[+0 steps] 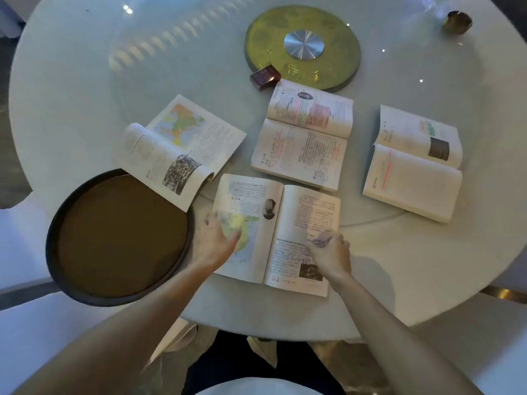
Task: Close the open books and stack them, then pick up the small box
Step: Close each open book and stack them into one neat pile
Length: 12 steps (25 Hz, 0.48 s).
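Several books lie open on the round white table (85, 95). The nearest open book (285, 212) is in front of me; my left hand (218, 240) rests on its left page over a map, and my right hand (328, 250) rests on its right page, fingers curled. Neither hand grips anything. Another open book (199, 138) lies at the left, its corner overlapping the tray. A third open book (306, 132) lies in the middle and one more open book (413, 163) at the right. The small dark red box (263, 76) sits beyond the middle book.
A round dark tray (114, 238) with a brown inside lies at the near left edge. A gold disc with a metal centre (302, 45) sits at the table's middle. A small dark cup (457, 21) stands at the far right. White chairs flank the table.
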{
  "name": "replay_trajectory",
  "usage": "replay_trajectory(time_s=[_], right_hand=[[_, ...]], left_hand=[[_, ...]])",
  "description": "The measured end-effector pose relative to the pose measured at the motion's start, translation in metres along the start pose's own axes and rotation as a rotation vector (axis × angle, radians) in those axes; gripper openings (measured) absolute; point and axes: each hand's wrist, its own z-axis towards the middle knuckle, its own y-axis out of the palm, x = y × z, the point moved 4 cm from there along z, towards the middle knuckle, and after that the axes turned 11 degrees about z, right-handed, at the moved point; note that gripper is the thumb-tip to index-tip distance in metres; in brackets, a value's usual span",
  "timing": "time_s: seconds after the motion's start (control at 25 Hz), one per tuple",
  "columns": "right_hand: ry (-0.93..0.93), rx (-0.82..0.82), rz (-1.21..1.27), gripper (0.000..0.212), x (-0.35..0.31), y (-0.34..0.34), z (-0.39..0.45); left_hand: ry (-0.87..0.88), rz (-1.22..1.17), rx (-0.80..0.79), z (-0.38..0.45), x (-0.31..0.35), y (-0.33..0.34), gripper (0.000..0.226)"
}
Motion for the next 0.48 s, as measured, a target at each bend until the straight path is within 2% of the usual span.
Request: replay_trajectory(time_s=[0.12,0.24,0.32,0.4,0.48], right_hand=[[0.088,-0.001,0.149,0.052,0.021,0.001,0.001],[0.127,0.035,0.235,0.059,0.040,-0.002,0.011],[0.153,0.016,0.315,0.063,0.055,-0.001,0.026],[0.194,-0.021,0.376,0.060,0.058,-0.001,0.027],[0.244,-0.052,0.420,0.054,0.047,-0.005,0.016]], left_hand=[[-0.186,-0.055,-0.057,-0.003,-0.034,0.016,0.088],[-0.222,-0.031,-0.083,-0.003,-0.046,0.022,0.084],[-0.225,-0.050,-0.086,0.006,-0.048,0.019,0.076],[-0.244,-0.192,-0.111,0.010,-0.053,0.016,0.066],[-0.242,-0.376,-0.105,0.008,-0.051,0.009,0.041]])
